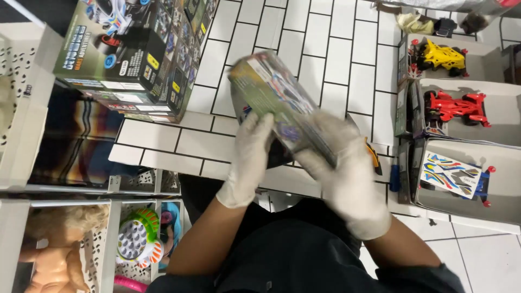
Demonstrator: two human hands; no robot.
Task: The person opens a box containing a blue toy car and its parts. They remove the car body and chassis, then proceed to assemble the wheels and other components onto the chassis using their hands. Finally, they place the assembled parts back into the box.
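Gloved hands clamped on a toy box over white tiled floor.

Far left, a stack of dark printed cardboard toy boxes [135, 54] rests on the white tile floor [325, 49]. Centre, the left hand [249, 157] and right hand [347, 173], both in pale gloves, grip a blurred green-edged printed cardboard box [274, 97], held tilted above the lap. Right, open grey boxes hold a yellow model car [440, 56] and a red model car [456, 107].
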